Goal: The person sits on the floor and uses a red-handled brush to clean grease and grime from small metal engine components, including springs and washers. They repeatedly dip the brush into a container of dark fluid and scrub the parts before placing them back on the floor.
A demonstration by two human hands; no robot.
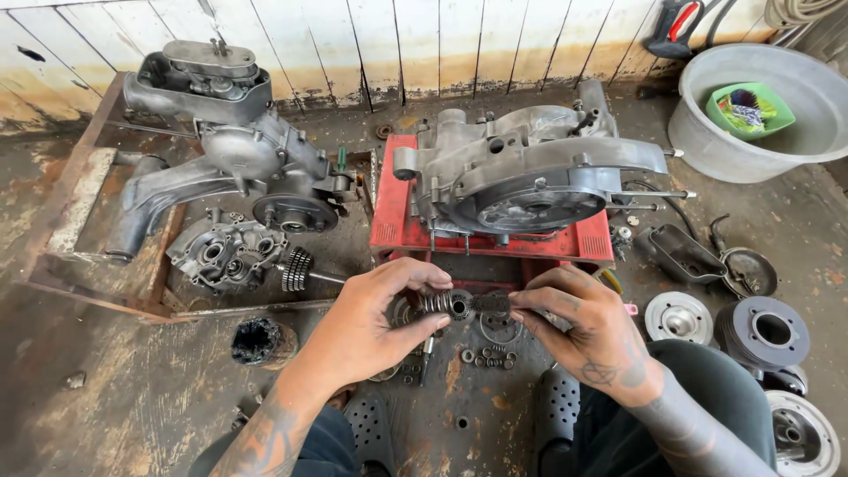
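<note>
My left hand (367, 322) pinches a small stacked gear cluster (446, 305) between thumb and fingers. My right hand (587, 331) grips the shaft end (492, 304) that sticks out of the same cluster, so both hands hold the part level in front of me. Straight beyond it, a grey engine crankcase (521, 172) rests on a red metal stand (406, 231). Below the held part, several small rings and washers (490, 358) lie on the oily floor.
A second engine case (238, 146) and a gearbox half (225, 254) sit in a rusty tray at left. A round brush (258, 341) lies near my left forearm. Drums and hubs (764, 331) lie at right, a grey basin (707, 146) beyond. My black sandals (556, 411) flank the floor.
</note>
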